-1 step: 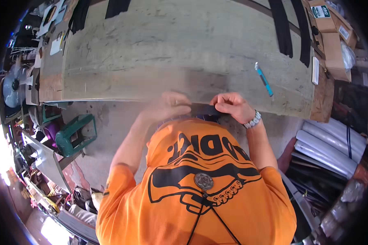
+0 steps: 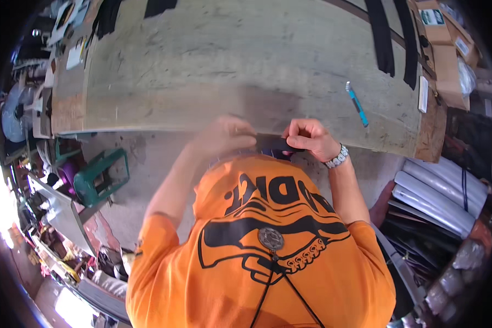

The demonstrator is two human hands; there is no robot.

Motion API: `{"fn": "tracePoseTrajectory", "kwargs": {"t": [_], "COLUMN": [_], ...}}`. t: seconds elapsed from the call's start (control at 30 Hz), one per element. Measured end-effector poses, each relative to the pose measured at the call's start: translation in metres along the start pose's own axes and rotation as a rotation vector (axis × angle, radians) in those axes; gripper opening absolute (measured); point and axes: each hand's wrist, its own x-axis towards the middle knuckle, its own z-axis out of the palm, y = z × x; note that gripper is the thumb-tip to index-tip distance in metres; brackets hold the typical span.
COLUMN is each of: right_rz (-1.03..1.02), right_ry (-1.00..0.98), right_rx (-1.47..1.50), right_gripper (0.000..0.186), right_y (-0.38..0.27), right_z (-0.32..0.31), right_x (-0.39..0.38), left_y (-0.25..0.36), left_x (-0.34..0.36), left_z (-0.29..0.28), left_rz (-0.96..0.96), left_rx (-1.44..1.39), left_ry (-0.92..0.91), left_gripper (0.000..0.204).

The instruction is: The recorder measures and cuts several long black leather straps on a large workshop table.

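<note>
Between my two hands, at the near edge of the worktable (image 2: 191, 65), a short dark strip (image 2: 270, 142) is stretched; its material is too unclear to tell. My right hand (image 2: 313, 143), with a metal-link bracelet (image 2: 338, 157) at the wrist, pinches the strip's right end between thumb and bent fingers. At the other end, my left hand (image 2: 227, 135) is curled with its fingertips at the strip, smeared by motion. A teal cutter knife (image 2: 357, 105) lies on the tabletop to the right, apart from both hands.
Long black strips (image 2: 379, 38) lie at the table's far right, with a small white box (image 2: 423, 94) nearby. Cardboard boxes (image 2: 440, 60) stand beyond the right edge. Silvery rolls (image 2: 443, 199) are stacked at right. A green stool (image 2: 101, 177) and a fan (image 2: 17, 112) are at left.
My left hand has shifted up slightly and is more blurred. My right hand keeps its pinch on the dark strip. The whole view has moved a little.
</note>
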Motion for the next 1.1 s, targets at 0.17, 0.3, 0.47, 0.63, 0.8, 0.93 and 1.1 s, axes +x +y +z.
{"fn": "tracePoseTrajectory", "kwargs": {"t": [0.17,0.3,0.47,0.63,0.8,0.93,1.1], "right_rz": [0.252,0.174,0.067,0.181,0.169,0.142,0.123], "right_ry": [0.022,0.062,0.245,0.411,0.457,0.476,0.517], "right_rx": [-0.371,-0.677,-1.137,-0.739,-0.890,-0.931,-1.011], "right_gripper": [0.020,0.016,0.012,0.011,0.010,0.010,0.009], "right_y": [-0.029,-0.030,-0.011,0.006,0.019,0.030,0.030], "right_z": [0.042,0.035,-0.020,-0.047,-0.051,-0.061,-0.024], "right_x": [0.014,0.020,0.013,0.009,0.016,0.017,0.041], "left_y": [0.004,0.005,-0.009,-0.033,-0.043,-0.084,-0.105], "left_x": [-0.055,-0.123,-0.173,-0.228,-0.246,-0.246,-0.227], "left_z": [-0.104,-0.169,-0.262,-0.328,-0.390,-0.410,-0.396], "left_rz": [-0.100,-0.240,-0.271,-0.240,-0.294,-0.173,-0.195], "left_rx": [0.355,0.509,0.517,0.497,0.524,0.460,0.432], "left_ry": [0.010,0.176,0.249,0.466,0.576,0.778,1.285], "left_gripper": [0.022,0.019,0.028,0.029,0.027,0.023,0.030]}}
